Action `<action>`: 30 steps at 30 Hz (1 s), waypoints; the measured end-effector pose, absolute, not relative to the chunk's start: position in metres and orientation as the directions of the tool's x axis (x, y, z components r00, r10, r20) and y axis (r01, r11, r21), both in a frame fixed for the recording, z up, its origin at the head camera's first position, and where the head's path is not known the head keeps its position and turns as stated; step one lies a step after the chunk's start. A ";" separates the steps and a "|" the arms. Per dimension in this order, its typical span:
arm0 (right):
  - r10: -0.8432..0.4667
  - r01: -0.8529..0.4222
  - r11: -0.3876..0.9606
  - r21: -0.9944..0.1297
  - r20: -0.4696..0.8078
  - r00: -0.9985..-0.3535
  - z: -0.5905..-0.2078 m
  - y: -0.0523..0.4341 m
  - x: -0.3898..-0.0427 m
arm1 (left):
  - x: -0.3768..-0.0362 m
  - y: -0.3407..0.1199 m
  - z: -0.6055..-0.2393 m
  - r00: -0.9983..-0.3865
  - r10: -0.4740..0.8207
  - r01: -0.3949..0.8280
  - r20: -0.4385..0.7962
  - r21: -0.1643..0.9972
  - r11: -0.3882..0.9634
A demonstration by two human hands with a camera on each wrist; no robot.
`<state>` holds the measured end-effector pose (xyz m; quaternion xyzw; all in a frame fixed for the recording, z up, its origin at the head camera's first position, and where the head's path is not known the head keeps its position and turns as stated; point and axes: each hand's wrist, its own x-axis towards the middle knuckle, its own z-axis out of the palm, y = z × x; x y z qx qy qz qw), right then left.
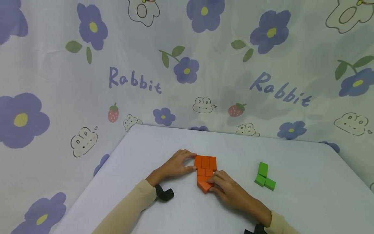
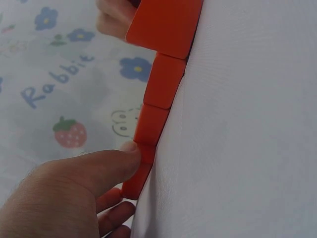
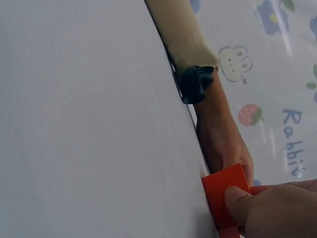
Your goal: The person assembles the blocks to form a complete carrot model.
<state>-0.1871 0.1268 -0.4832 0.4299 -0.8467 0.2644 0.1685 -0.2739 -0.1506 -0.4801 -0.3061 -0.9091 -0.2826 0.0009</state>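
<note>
Orange blocks (image 1: 205, 162) lie together on the white table: a row of three at the far end, two shorter ones below, then more toward me. My left hand (image 1: 174, 163) is at the far row's left side, its thumb and a fingertip touching the edge. In the left wrist view its thumb (image 2: 111, 166) lies extended along the blocks' side. My right hand (image 1: 230, 191) pinches the nearest orange block (image 1: 204, 186), which sits at an angle to the others. The right wrist view shows the right thumb (image 3: 237, 201) on that block's face, with its other fingers mostly hidden behind.
Three green blocks (image 1: 263, 170) lie close together on the table to the right of my right hand. A white cloth covers the table (image 1: 163, 143). Behind it hangs a patterned curtain (image 1: 204, 48) with flowers and rabbits. Dark bands (image 1: 164, 193) are on both wrists.
</note>
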 end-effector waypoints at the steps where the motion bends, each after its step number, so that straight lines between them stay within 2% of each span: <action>1: -0.639 -0.819 0.488 -0.301 0.516 -0.571 -0.483 0.127 -0.187 | -0.274 -0.151 -0.480 -0.811 0.557 0.559 0.178 0.513 0.651; 21: -0.634 -0.836 0.485 -0.258 0.554 -0.539 -0.488 0.129 -0.187 | -0.271 -0.149 -0.479 -0.815 0.554 0.550 0.172 0.534 0.642; 30: -0.635 -0.825 0.500 -0.264 0.536 -0.556 -0.487 0.127 -0.186 | -0.275 -0.150 -0.483 -0.823 0.543 0.542 0.168 0.522 0.659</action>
